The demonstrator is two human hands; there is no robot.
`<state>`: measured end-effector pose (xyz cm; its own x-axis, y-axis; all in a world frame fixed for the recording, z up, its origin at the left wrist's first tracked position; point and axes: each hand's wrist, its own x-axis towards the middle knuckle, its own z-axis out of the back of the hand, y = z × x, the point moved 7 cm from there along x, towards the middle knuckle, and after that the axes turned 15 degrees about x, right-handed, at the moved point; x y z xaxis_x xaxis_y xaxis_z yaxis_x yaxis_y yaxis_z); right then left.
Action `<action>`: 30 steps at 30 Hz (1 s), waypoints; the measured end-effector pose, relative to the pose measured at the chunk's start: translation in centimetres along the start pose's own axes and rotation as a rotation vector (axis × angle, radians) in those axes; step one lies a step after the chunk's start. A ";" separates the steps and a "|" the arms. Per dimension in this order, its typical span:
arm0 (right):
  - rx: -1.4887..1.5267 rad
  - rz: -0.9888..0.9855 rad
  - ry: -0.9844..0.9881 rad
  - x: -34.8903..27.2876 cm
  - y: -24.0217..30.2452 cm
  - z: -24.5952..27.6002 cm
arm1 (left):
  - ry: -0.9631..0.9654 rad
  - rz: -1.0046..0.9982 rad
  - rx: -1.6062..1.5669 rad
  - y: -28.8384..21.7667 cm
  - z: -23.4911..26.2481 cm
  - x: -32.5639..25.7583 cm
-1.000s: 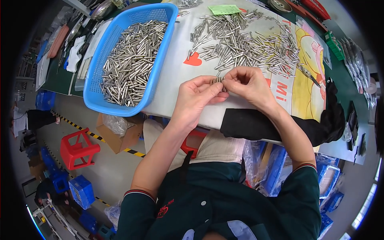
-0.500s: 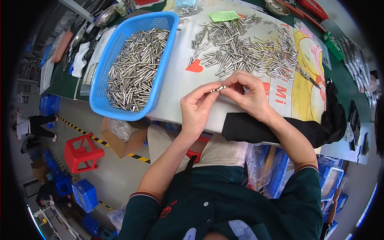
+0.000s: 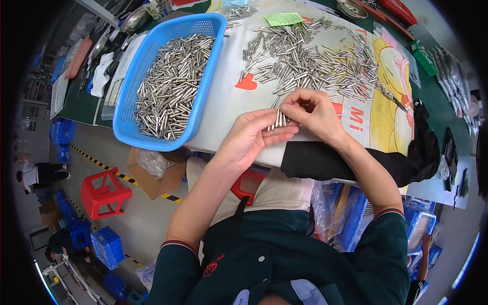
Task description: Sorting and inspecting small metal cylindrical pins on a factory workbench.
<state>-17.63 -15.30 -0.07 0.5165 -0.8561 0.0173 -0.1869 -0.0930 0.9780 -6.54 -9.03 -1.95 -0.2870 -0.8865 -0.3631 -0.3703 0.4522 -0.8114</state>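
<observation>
Several short metal pins [image 3: 278, 122] lie side by side across the fingers of my left hand [image 3: 250, 133], held there by its thumb. My right hand [image 3: 316, 116] pinches the same row of pins from the other side with thumb and forefinger. Just beyond my hands, a loose pile of similar shiny pins [image 3: 300, 58] spreads over the printed mat [image 3: 231, 96]. On the left, a blue plastic basket [image 3: 197, 119] holds a heap of the same pins. Part of the row is hidden behind my fingers.
Pliers [image 3: 391, 96] rest on the mat at the right. A black cloth sleeve [image 3: 325, 162] lies along the table's near edge. A green card [image 3: 283, 19] sits at the far side of the pile. A red stool [image 3: 105, 193] stands on the floor to the left.
My left hand has turned and its fingers have opened out under the pins. The pins, seen end-on before, now show their sides. My right hand stays close by, still pinching.
</observation>
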 end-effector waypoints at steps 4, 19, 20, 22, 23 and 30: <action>-0.043 -0.021 -0.017 0.0 -0.1 0.2 | 0.041 0.046 -0.057 -0.1 -0.5 0.1; -0.193 0.017 0.028 -0.5 0.3 -0.4 | 0.013 0.110 -0.092 0.6 -0.8 0.0; -0.192 0.017 0.028 -0.5 0.1 -0.4 | 0.007 0.117 -0.097 0.7 -0.7 0.0; -0.201 0.056 0.017 -0.5 0.1 -0.4 | -0.001 0.122 -0.102 0.7 -0.7 0.0; -0.200 0.057 0.018 -0.5 0.1 -0.4 | -0.004 0.123 -0.105 0.8 -0.6 0.0; -0.273 0.166 -0.026 -0.8 1.2 -0.5 | -0.043 0.110 -0.120 0.5 -1.0 -0.1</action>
<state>-17.82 -14.44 1.16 0.4756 -0.8612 0.1794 -0.0334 0.1861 0.9820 -7.57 -8.67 -1.84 -0.2944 -0.8330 -0.4684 -0.4425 0.5533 -0.7057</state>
